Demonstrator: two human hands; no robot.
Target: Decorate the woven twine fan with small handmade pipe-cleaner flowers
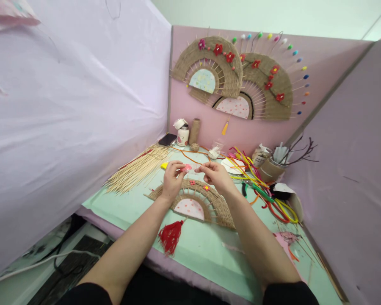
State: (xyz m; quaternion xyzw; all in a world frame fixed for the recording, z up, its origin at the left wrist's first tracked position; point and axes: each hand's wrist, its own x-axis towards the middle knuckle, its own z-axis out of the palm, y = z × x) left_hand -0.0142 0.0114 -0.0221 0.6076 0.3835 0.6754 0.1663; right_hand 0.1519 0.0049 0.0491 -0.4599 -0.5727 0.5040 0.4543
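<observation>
A woven straw fan (220, 207) with a red tassel (170, 237) lies on the green mat (206, 250) in front of me. Small red flowers sit on its weave. Above the fan, my left hand (172, 178) pinches a small pink piece (186, 168). My right hand (216, 176) is closed just to the right of it, its fingertips pinched towards the same pink piece, with a thin strand between the hands.
A bundle of bamboo skewers (136, 169) lies at the left. Coloured pipe cleaners (260, 186) pile at the right beside a cup of twigs (273, 167). A jar (183, 134), twine spool (194, 131) and phone (167, 139) stand at the back. Two finished fans (235, 76) hang on the wall.
</observation>
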